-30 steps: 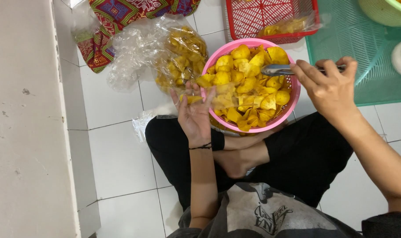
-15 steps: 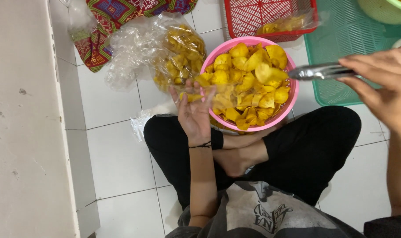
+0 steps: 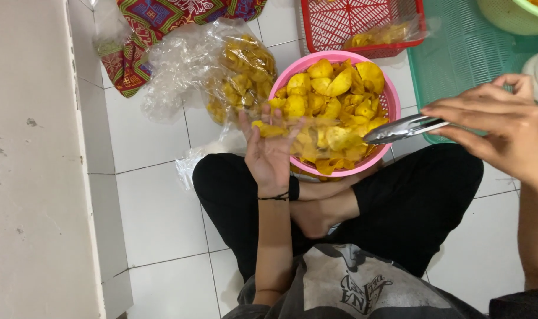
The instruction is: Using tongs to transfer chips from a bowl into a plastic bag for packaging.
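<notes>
A pink bowl (image 3: 391, 105) heaped with yellow chips (image 3: 334, 94) rests on my crossed legs. My left hand (image 3: 270, 150) is at the bowl's near left rim, palm up, with a few chips lying on its fingers. My right hand (image 3: 498, 124) is lifted to the right of the bowl and pinches the handle of a metal spoon (image 3: 402, 128). The spoon's bowl end hovers over the pink bowl's right rim. A thin black band circles my left wrist.
A clear plastic bag of yellow chips (image 3: 230, 71) lies left of the bowl on white floor tiles. Beyond are a red mesh basket (image 3: 363, 23), a green mesh tray (image 3: 464, 53), a patterned cloth (image 3: 162, 23) and a green tub (image 3: 517, 15). A pale wall (image 3: 32, 177) runs along the left.
My right hand has lifted the spoon out of the chips and drawn it away to the right. My left hand has stayed at the bowl's rim, now with chips on its fingers.
</notes>
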